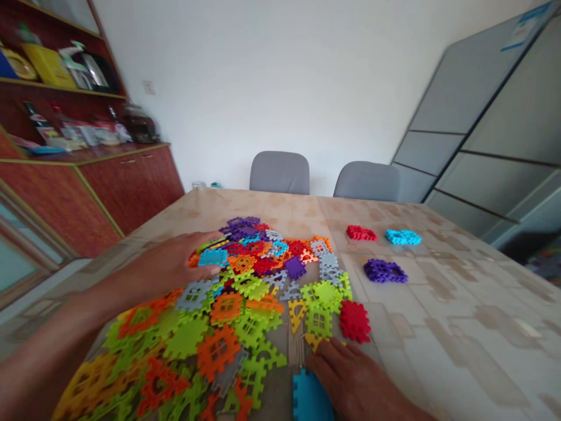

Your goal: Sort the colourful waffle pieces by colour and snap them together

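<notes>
Over the far left of a heap of interlocking plastic building pieces (188, 339), my left hand (184, 257) has its thumb and index finger closed around a small light-blue square piece (213, 257). An orange piece lies close against that hand; its other fingers are mostly hidden. At the near edge, my right hand (346, 371) is curled over the side of a larger blue toothed square piece (310, 397). Its fingertips are near a yellow piece (313, 340), and its palm hides part of the blue one. A red toothed piece (355, 321) lies just beyond the right hand.
To the right of the heap sit separate red (362, 233), light-blue (403, 237) and purple (385, 271) groups of pieces. Two grey chairs (279, 172) stand behind the patterned table (438, 327). A wooden cabinet (127, 187) is at left, a grey fridge (442, 105) at right.
</notes>
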Available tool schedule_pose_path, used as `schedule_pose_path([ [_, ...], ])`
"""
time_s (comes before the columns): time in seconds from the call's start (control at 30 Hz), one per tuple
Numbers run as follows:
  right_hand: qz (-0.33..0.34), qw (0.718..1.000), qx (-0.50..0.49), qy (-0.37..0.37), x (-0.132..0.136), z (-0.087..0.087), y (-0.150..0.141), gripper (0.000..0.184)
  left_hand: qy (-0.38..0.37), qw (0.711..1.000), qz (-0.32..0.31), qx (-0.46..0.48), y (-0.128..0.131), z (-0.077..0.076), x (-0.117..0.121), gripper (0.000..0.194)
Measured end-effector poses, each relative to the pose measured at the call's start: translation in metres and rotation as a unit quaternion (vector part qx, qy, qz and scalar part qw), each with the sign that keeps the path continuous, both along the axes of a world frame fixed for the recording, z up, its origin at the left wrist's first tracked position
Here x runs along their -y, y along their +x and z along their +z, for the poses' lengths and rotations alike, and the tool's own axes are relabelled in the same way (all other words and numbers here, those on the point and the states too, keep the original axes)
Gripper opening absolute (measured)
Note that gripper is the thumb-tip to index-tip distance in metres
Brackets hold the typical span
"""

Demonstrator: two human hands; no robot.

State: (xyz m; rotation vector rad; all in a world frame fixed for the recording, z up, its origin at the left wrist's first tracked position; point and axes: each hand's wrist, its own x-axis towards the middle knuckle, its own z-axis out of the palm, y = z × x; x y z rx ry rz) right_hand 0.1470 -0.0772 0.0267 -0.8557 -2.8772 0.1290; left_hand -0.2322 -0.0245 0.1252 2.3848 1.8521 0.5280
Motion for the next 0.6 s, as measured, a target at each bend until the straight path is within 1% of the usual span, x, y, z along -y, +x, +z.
schedule_pose_path([
  [0.1,-0.001,1.0,-0.004,-0.009,-0.001,-0.008,-0.002,0.016,-0.034,0.999,-0.005,-0.012,-0.008,-0.016,-0.008,0.061],
  [0.17,-0.007,1.0,-0.003,-0.021,-0.002,-0.009,-0.004,0.018,-0.047,0.999,-0.01,-0.017,-0.009,-0.024,-0.014,0.062],
  [0.23,-0.007,0.999,-0.002,-0.032,-0.003,-0.006,-0.006,0.022,-0.048,0.999,-0.015,-0.02,-0.011,-0.029,-0.02,0.062],
  [0.3,-0.002,0.999,-0.003,-0.04,-0.004,0.0,-0.007,0.025,-0.042,0.999,-0.014,-0.024,-0.013,-0.032,-0.023,0.06],
  [0.4,0.01,0.999,-0.011,-0.053,-0.004,0.016,-0.005,0.032,-0.027,0.999,-0.004,-0.027,-0.012,-0.03,-0.022,0.049],
  [0.47,0.01,0.997,-0.014,-0.075,-0.004,0.03,-0.002,0.044,-0.015,1.0,0.005,-0.024,-0.007,-0.024,-0.018,0.041],
  [0.53,-0.011,0.994,-0.024,-0.109,-0.006,0.043,0.003,0.055,0.007,1.0,0.019,-0.016,0.001,-0.015,-0.013,0.043],
  [0.57,-0.029,0.99,-0.03,-0.132,-0.007,0.049,0.005,0.055,0.021,0.999,0.026,-0.01,0.005,-0.011,-0.011,0.046],
  [0.6,-0.048,0.986,-0.036,-0.153,-0.009,0.053,0.007,0.05,0.034,0.999,0.029,0.0,0.01,-0.008,-0.009,0.047],
])
